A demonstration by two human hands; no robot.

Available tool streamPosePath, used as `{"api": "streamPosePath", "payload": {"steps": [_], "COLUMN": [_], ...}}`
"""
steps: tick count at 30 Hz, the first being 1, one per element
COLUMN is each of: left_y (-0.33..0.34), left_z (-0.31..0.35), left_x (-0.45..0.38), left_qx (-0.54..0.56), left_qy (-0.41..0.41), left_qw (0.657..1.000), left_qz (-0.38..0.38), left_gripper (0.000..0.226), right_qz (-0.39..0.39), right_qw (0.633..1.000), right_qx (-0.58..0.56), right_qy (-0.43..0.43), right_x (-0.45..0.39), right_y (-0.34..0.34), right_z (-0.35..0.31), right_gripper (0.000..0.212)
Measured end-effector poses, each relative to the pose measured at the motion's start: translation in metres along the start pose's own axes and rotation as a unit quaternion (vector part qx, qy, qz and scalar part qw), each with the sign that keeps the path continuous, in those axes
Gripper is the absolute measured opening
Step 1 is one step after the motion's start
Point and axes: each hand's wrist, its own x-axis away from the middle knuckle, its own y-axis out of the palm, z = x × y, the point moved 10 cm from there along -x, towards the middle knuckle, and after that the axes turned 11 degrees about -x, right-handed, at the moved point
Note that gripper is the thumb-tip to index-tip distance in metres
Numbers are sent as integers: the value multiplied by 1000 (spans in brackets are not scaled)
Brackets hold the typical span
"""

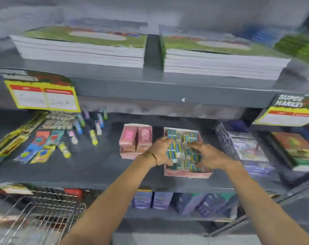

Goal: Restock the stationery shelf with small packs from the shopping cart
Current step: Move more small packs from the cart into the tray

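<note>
Wire shopping cart [42,216] nearest, at lower left; both hands over the open pink tray [187,173] near the shelf's [90,171] front edge, left hand [159,151] and right hand [209,156] spread on small blue packs [181,149] (grip unclear, blurred); notebook stacks [83,52] above.

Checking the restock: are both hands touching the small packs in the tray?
Touching. The head view shows the left hand and right hand resting on the small packs inside the tray.
</note>
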Motion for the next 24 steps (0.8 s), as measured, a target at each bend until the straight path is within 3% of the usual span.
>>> {"api": "streamPosePath", "payload": {"steps": [7,14,19,24], "left_y": [20,35,31,36], "left_z": [9,14,16,17], "left_x": [-14,-12,-9,-8], "left_qx": [-157,-168,-159,-165], "left_qy": [20,49,52,59], "left_qw": [986,983,985,984], "left_qz": [-54,-55,-32,-31], "left_gripper": [76,55,49,45], "right_qz": [-51,-49,57,55], "right_qw": [998,997,994,988], "right_qx": [-22,-2,-26,-25], "right_qy": [30,55,91,143], "right_x": [-13,-11,-6,-5], "right_y": [23,28,16,32], "right_z": [24,32,34,33], "right_gripper": [62,52,49,33]}}
